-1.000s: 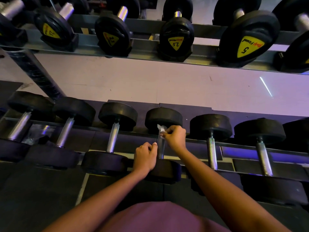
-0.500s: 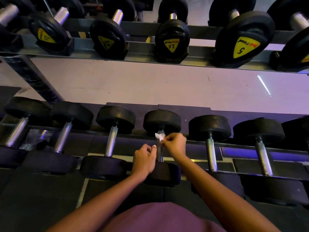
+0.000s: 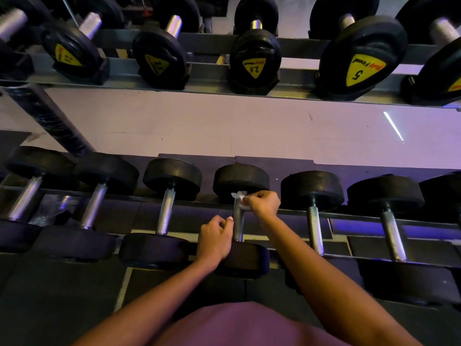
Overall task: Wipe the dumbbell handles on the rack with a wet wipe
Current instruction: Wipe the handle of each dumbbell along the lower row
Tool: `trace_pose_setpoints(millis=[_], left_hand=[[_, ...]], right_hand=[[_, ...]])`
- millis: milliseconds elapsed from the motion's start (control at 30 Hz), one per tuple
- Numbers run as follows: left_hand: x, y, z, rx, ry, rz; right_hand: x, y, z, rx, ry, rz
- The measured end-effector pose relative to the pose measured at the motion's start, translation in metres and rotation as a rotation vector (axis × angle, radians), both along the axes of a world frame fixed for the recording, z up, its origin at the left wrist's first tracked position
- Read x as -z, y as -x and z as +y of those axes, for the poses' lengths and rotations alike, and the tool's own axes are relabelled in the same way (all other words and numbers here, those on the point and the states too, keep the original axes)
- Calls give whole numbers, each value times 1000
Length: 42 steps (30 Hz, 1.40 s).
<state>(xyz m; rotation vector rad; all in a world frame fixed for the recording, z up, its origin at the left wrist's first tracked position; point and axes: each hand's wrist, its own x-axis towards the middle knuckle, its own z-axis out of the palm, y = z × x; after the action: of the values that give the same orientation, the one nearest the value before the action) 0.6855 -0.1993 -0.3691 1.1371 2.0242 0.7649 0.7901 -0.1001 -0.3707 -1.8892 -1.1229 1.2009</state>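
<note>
While R grip (image 3: 264, 205) pinches wipe (image 3: 240, 196) on handle (image 3: 238, 228), mid-wipe, L grip (image 3: 215, 239) curls beside, hold unclear; next prob. stroke down.

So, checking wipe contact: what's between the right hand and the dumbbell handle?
The white wet wipe, held by the right hand against the handle at its far end; the head view shows it.

Six top-row dumbbells (image 3: 254, 46) sit on the upper shelf (image 3: 212, 78), five showing yellow labels (image 3: 361, 69). Seven bottom-row dumbbells (image 3: 172, 178) sit on the lower shelf (image 3: 354, 217): six with chrome handles (image 3: 167, 212) in view, the seventh cut off at the right edge. Two hands, the left hand (image 3: 215, 239) and the right hand (image 3: 264, 204); one white wipe (image 3: 240, 199).
</note>
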Motion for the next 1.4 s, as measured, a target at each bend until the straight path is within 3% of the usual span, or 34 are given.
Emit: trace_pose_setpoints(millis=[133,333,467,700,800,967,1200,1333,1400], left_hand=[[-1,0,-1,-4,-2,5],[-1,0,-1,9,4,13],[-2,0,0,9,14,20],[1,1,0,-12,-6,-2],[2,1,1,-10,-6,14],[2,1,2,-5,-7,2],[2,1,2,-16,-1,14],[4,2,3,-20,3,15],[5,2,2,-20,2,9]], right_hand=[[0,5,-2,-48,0,-18],[-2,5,2,91,176,97],[0,-4,7,127,188,100],[4,-16,-35,-324,231,-104],[11,-19,-49,-406,222,-170],[10,-21,-44,-387,275,-156],[22,-25,-49,-370,173,-191],[21,-29,-48,-316,203,-106],[20,-29,-44,-212,231,44]])
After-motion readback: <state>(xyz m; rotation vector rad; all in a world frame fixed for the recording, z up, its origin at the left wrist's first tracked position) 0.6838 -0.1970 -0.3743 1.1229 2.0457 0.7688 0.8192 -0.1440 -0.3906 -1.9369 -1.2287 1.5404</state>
